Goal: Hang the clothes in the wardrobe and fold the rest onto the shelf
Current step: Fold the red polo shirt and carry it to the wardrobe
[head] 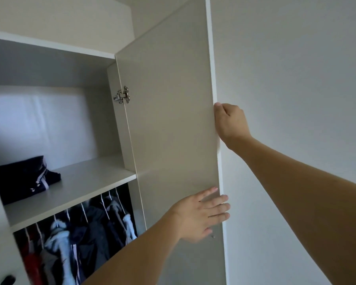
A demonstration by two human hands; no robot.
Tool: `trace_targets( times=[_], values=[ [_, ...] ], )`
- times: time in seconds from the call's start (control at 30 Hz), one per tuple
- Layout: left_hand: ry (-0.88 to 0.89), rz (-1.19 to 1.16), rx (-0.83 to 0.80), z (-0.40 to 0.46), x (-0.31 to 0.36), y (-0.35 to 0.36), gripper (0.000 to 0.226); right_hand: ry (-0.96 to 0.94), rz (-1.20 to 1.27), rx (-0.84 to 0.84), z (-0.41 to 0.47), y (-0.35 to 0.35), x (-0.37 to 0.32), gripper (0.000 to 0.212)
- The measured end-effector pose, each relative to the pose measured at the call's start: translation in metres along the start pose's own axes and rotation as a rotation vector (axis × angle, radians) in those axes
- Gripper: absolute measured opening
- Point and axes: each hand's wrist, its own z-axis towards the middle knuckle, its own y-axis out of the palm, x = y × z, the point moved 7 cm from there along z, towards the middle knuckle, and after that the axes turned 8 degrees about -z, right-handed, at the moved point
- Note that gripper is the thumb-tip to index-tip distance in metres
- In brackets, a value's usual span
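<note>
Here the right hand (230,122) curls round the free edge of the open wardrobe door (173,120), thumb on the near face and fingers hidden behind it. Lower down, the left hand (201,214) lies flat and open against the door's inner face, fingertips reaching that same edge. The door is a stiff, flat panel swinging on a metal hinge (122,95) at its far left side; judging by that, it should move easily when guided from the free edge, where leverage is greatest. Left of the door, a dark folded garment (25,177) sits on the shelf (80,188), soft and likely to slump if nudged. Below the shelf, hanging clothes (80,233) crowd together on white hangers, so both parts of the task look largely done.
</note>
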Motion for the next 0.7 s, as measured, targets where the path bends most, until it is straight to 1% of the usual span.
trace_targets(
  times=[0.1, 0.17, 0.3, 0.43, 0.57, 0.7],
  values=[
    [0.000, -0.012, 0.013, -0.014, 0.002, -0.001, 0.058, -0.058, 0.029, 0.010, -0.008, 0.003, -0.009, 0.044],
    [0.006, -0.003, 0.043, -0.025, 0.003, -0.002, 0.057, -0.138, 0.010, 0.032, -0.015, 0.003, -0.017, 0.044],
    [0.028, 0.011, 0.116, -0.057, 0.006, -0.005, 0.053, -0.400, -0.170, 0.086, -0.039, 0.010, -0.041, 0.042],
    [0.039, 0.012, 0.137, -0.094, 0.008, -0.004, 0.050, -0.633, -0.155, 0.008, -0.060, 0.034, -0.062, 0.053],
    [0.066, -0.005, 0.106, -0.136, 0.007, -0.011, 0.051, -0.736, -0.133, -0.045, -0.076, 0.058, -0.090, 0.062],
    [0.034, 0.004, 0.005, -0.178, 0.007, -0.011, 0.055, -0.789, -0.173, -0.093, -0.092, 0.079, -0.118, 0.073]
  ],
)
